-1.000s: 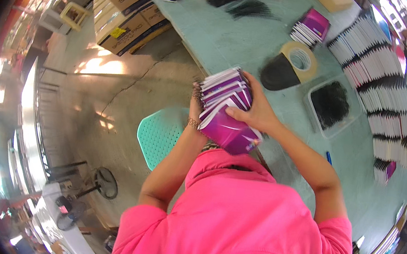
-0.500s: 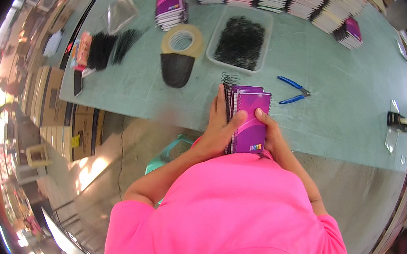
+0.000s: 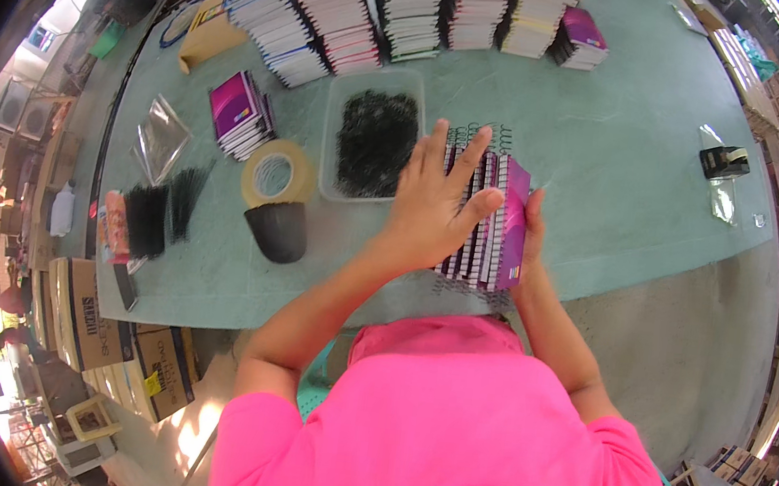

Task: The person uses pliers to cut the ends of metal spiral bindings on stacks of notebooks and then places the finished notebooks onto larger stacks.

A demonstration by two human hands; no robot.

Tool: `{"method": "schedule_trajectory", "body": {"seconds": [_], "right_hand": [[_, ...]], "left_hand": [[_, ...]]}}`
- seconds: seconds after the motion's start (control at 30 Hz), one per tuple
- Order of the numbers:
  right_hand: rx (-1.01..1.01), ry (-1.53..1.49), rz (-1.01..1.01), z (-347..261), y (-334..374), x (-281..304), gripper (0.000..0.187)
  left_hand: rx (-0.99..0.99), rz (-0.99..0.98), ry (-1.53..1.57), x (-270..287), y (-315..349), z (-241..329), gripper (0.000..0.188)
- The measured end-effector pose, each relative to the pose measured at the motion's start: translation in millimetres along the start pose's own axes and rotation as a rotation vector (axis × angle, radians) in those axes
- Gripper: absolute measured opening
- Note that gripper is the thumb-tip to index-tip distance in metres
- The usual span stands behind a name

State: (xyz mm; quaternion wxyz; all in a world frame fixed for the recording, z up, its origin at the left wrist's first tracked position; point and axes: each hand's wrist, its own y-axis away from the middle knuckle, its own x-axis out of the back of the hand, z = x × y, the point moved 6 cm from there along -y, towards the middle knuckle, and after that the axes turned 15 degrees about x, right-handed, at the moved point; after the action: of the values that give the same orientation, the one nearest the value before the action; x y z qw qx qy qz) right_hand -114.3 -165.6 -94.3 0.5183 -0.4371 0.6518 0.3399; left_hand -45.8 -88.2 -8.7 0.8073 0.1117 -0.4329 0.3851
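A stack of purple spiral notebooks [image 3: 513,223] stands on edge at the table's front, wire-bound spines up. Loose black coil ends [image 3: 491,138] stick out past its far side. My left hand [image 3: 431,209] lies over the stack's left part, fingers stretched and spread. Along the right side, my right hand [image 3: 533,234] grips the stack with the thumb upright; its other fingers are mostly hidden. Just left of the stack, a clear plastic tub [image 3: 330,132] holds a tangle of black coils [image 3: 372,142].
Tall rows of notebooks [image 3: 414,13] line the back. A small purple notebook pile [image 3: 237,113], a tape roll [image 3: 297,172], a black curved pad [image 3: 279,231] and black wires [image 3: 145,222] lie left. A tape dispenser [image 3: 725,163] sits far right.
The notebooks have turned from cover-up to spines-up. My left hand has opened and spread over them. The view has shifted, and the blue-handled pliers are out of sight.
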Motion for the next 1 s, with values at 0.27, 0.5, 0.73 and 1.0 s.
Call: {"method": "schedule_trajectory", "body": {"seconds": [0.27,0.5,0.73,1.0], "right_hand": [[0.117,0.016,0.057,-38.4,-27.4,22.4,0.066],[0.333,0.303,0.180,-67.0,-41.4,55.3,0.071],[0.293,-0.535,0.357,-157.2,-45.4,135.6,0.060],[0.030,0.109,0.166,-147.0,-49.0,79.5,0.055]], "left_hand": [[0.077,-0.191,0.323,-26.4,-45.4,26.1,0.079],[-0.045,-0.177,-0.018,-61.8,-82.1,53.7,0.078],[0.129,-0.737,-0.322,-117.2,-67.1,-33.9,0.070],[-0.100,-0.517,-0.371,-157.9,-34.0,-23.0,0.065]]}}
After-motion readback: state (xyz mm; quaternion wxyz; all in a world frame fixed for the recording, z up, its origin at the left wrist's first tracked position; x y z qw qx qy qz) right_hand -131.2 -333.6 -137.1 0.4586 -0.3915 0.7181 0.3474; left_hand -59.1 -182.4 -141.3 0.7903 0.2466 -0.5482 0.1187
